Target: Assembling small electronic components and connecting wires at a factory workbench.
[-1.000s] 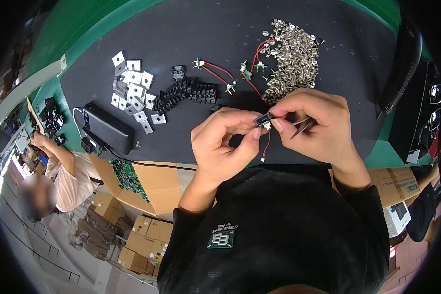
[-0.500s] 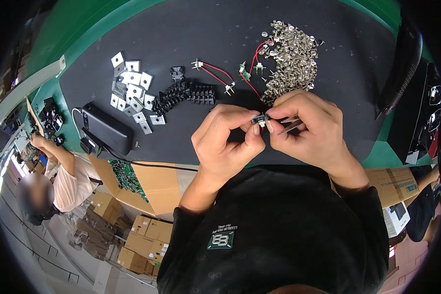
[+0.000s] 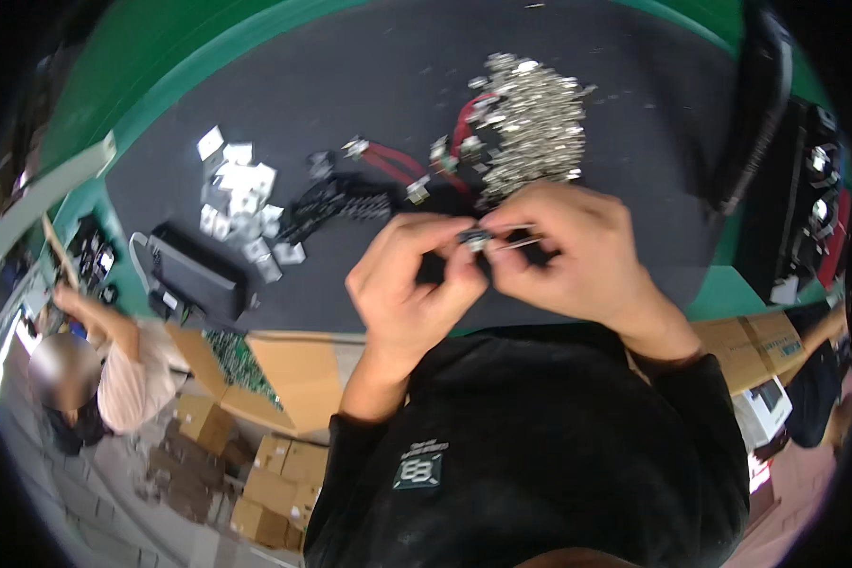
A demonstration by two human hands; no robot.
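Black mat: We are finding the work mat (image 3: 369, 57) lying under both hands; we are advising that the piece be kept above it, where a drop is less likely to travel.
Right hand: We are seeing the right hand (image 3: 566, 254) grasping a slim metal tool, with thumb and forefinger closing at the piece's right end.
Left hand: We are seeing the left hand (image 3: 412, 276) pinching the piece's left side between thumb and forefinger.
Screw heap: Loose silver screws (image 3: 538, 118) are lying just beyond the right hand; we are recommending clearance, since a knuckle could scatter them.
Metal plates: Pale square plates (image 3: 244, 189) are lying at the left, well apart from the hands.
Black plastic parts: These parts (image 3: 324, 201) are lying in a cluster between plates and hands.
Wired boards: Small boards on red wires (image 3: 417, 191) are lying near the screws; we are advising against snagging the leads.
Metal tool: Tweezers, by our judgement (image 3: 519, 243), are pointing toward the piece; we are recommending light pressure.
Small dark piece: The piece (image 3: 472, 234) is sitting between both hands' fingertips; blur is hiding its seating, so we are advising squaring it before pressing.
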